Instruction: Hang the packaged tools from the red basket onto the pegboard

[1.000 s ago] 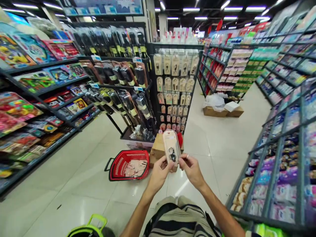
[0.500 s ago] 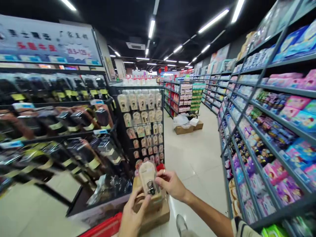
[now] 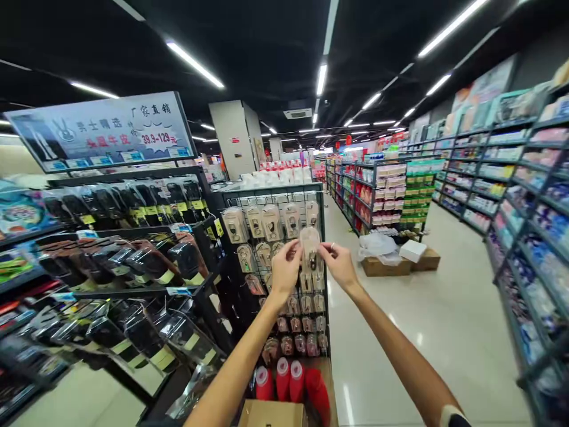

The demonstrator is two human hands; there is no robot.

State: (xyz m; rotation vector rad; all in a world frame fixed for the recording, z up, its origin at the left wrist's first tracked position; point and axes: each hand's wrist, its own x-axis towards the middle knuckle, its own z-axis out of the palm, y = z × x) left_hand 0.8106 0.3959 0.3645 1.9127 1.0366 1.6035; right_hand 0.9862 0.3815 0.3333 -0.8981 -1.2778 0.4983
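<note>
Both arms reach forward to a hanging rack. My left hand [image 3: 285,268] pinches the left edge of a clear blister pack [image 3: 310,242] with a beige card and a small dark item, which looks like a keychain. On its right edge are the closed fingers of my right hand [image 3: 338,261], a ring on one finger. The pack is upright in front of the wire rack [image 3: 281,198]; whether it touches a hook, I cannot tell. Similar blister packs [image 3: 272,220] hang in rows behind and beside it.
Left of the rack, packaged belts [image 3: 151,258] hang in tiers under a sign [image 3: 111,127]. Below stand red containers [image 3: 283,379] and a cardboard box [image 3: 272,414]. On the aisle floor lie cartons [image 3: 386,267] with plastic wrap. Stocked shelves [image 3: 537,196] line the right side.
Both hands have risen from low near the body to the rack, carrying the blister pack forward and up. My view has turned left and tilted upward.
</note>
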